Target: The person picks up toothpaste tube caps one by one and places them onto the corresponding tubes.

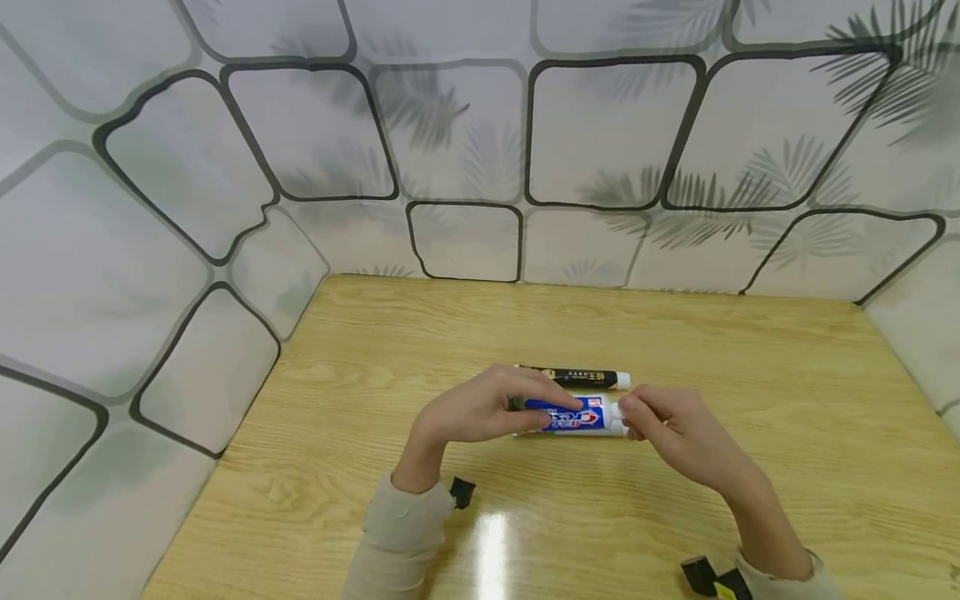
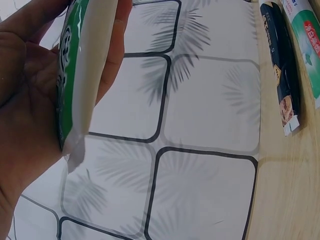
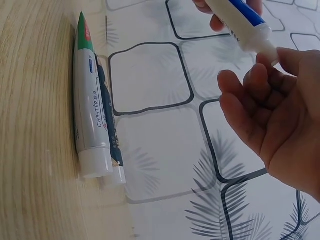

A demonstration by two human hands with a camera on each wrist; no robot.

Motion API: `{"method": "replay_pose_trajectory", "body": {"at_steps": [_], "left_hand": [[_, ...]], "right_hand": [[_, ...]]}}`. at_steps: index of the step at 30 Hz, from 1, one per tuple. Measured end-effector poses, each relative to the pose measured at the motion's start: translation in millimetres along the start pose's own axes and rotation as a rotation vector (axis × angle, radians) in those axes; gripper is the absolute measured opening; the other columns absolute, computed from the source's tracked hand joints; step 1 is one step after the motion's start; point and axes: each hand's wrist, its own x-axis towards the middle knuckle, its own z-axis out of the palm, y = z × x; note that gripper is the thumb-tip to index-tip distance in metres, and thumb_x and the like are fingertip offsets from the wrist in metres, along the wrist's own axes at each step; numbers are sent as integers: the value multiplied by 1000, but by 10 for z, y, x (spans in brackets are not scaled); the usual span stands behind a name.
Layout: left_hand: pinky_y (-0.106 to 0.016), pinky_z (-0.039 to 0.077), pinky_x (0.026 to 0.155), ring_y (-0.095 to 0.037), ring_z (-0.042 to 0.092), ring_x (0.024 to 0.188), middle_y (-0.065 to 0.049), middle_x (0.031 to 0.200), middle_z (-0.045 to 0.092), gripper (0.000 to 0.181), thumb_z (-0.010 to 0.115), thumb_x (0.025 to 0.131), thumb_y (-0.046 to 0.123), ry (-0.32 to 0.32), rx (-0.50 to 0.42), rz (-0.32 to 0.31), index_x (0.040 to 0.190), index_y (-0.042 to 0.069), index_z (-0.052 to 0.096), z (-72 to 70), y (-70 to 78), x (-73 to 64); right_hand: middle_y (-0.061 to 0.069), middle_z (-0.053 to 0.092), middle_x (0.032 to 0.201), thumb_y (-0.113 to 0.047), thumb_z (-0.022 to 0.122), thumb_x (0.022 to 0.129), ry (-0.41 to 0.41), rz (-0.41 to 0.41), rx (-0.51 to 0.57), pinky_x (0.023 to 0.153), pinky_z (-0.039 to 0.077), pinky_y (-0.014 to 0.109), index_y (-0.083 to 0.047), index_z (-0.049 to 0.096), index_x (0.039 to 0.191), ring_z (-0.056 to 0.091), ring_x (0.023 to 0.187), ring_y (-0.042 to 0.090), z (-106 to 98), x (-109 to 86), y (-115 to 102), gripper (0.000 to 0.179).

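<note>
A blue, white and green Crest toothpaste tube [image 1: 592, 414] is held up above the table, lying crosswise in front of me. My left hand [image 1: 480, 408] grips its body between thumb and fingers, with the flat crimped end near the palm in the left wrist view. At the other end, thumb and forefinger of my right hand [image 1: 678, 437] pinch the white cap [image 3: 267, 52]. The right hand's other fingers are bent and hold nothing. On the table lie a black toothpaste tube [image 1: 592, 379] and a white-and-green tube [image 3: 92, 110], the latter mostly hidden behind the Crest tube in the head view.
The two lying tubes rest side by side on the wood-grain table [image 1: 360, 367]. Patterned panels [image 1: 465, 242] with leaf prints rise at the back and sides. Black pieces [image 1: 699, 575] sit by the sleeves.
</note>
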Motion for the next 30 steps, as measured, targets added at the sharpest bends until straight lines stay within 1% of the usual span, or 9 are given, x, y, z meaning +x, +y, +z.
{"method": "replay_pose_trajectory", "body": {"at_steps": [3,6,8,10,12,19,22,26,30], "left_hand": [[-24,49,92,-5,59,103,-7,124,68,31,63,97,4,-3,-5,-10,128,4,66,-9,0,-15],[-25,50,91,-5,60,103,-7,126,67,32,62,97,4,-4,-26,-31,129,4,66,-19,-6,-34],[-26,51,90,-5,60,104,-7,127,66,32,61,98,4,-6,-43,-45,130,5,65,-24,-10,-42],[-27,53,85,-5,60,101,-7,126,66,32,61,98,4,-10,-56,-53,130,5,65,-27,-13,-48],[-27,53,86,-6,60,102,-7,126,66,32,61,98,5,-13,-55,-56,130,5,65,-29,-12,-49],[-25,48,96,-5,60,111,-6,127,67,32,63,97,4,-2,-1,-55,128,6,67,-28,16,-40],[-24,49,94,-5,61,109,-6,126,67,32,65,96,4,3,25,-57,127,6,67,-25,31,-29],[-21,51,85,-6,60,103,-6,124,68,32,66,95,5,2,43,-54,127,6,68,-20,34,-16],[-21,50,83,-5,59,100,-5,124,68,32,66,95,5,5,39,-55,127,6,68,-15,30,-11]], "right_hand": [[-5,57,70,-1,49,103,11,28,-31,57,47,25,-16,61,82,54,64,5,18,0,-19,28],[-8,61,76,-1,52,102,42,37,-44,58,50,25,-15,66,92,58,68,4,20,-9,-34,22],[-9,64,80,1,58,98,57,13,-43,57,50,26,-14,68,101,59,67,5,18,-13,-38,18],[-8,66,84,3,65,93,59,-19,-33,58,51,25,-13,69,107,61,68,6,22,-15,-40,22],[-8,67,87,4,69,89,56,-49,-32,59,52,24,-12,69,110,61,69,6,32,-12,-45,27],[-11,65,81,5,67,90,45,-60,-41,55,51,25,-13,69,107,58,63,2,54,-1,-46,24],[-12,62,79,5,66,91,37,-59,-46,54,50,26,-13,69,105,57,62,2,52,-4,-33,22],[-13,58,77,4,63,93,18,-61,-55,53,48,25,-14,68,103,53,62,2,48,-4,-20,21],[-14,53,75,2,58,98,-19,-45,-60,52,46,24,-18,64,99,48,60,1,49,8,-19,21]]}}
